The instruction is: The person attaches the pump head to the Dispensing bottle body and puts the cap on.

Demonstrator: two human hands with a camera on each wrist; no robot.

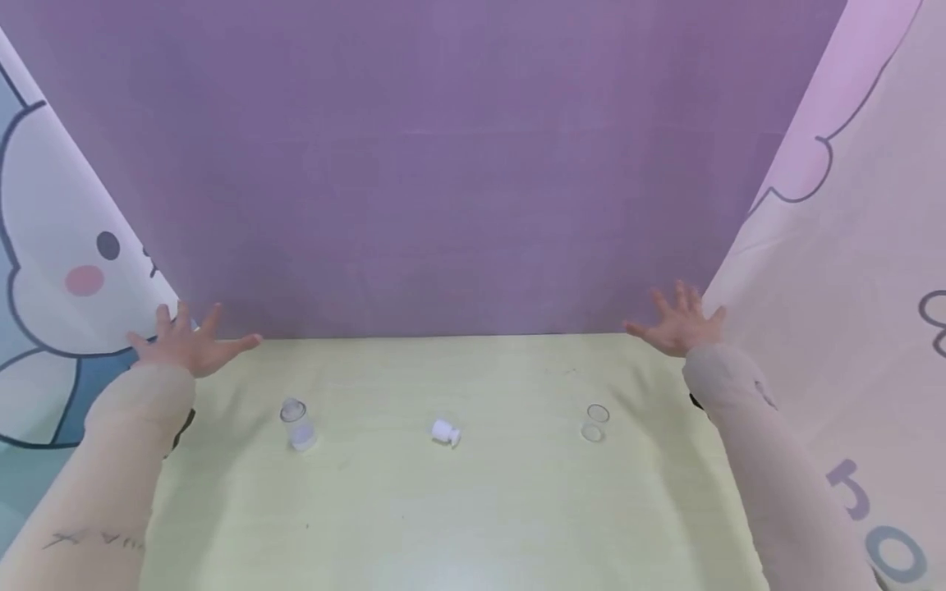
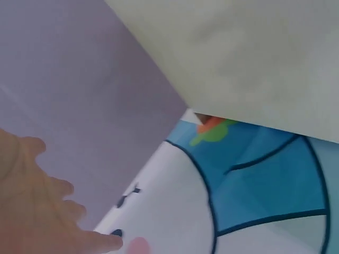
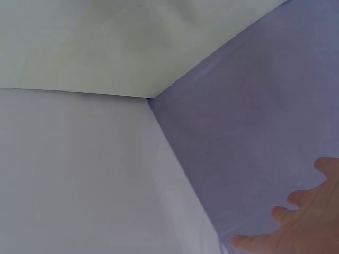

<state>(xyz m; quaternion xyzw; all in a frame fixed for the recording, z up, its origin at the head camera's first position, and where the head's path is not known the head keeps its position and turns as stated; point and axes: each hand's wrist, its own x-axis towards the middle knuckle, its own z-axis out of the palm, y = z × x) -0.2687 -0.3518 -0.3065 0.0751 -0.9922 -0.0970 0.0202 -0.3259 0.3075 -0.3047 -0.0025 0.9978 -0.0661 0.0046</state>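
Both hands are spread with straight fingers and hold nothing. In the head view my left hand [image 1: 185, 345] is over the table's far left corner, and my right hand [image 1: 681, 324] is over the far right corner. Nearest the left hand stands a clear cylindrical container [image 1: 298, 425] with whitish stuff at its bottom. A small white bottle [image 1: 445, 432] lies tipped over mid-table. Toward the right is a clear, empty-looking glass or cup [image 1: 594, 423]. In the wrist views the left hand [image 2: 37, 206] and right hand [image 3: 302, 217] show against the purple cloth, apart from any object.
A pale yellow table [image 1: 443, 517] bears the items. Behind its far edge hangs a purple cloth [image 1: 473, 164]. Printed cartoon sheets hang on the left [image 1: 44, 189] and right [image 1: 835, 328], close beside the arms.
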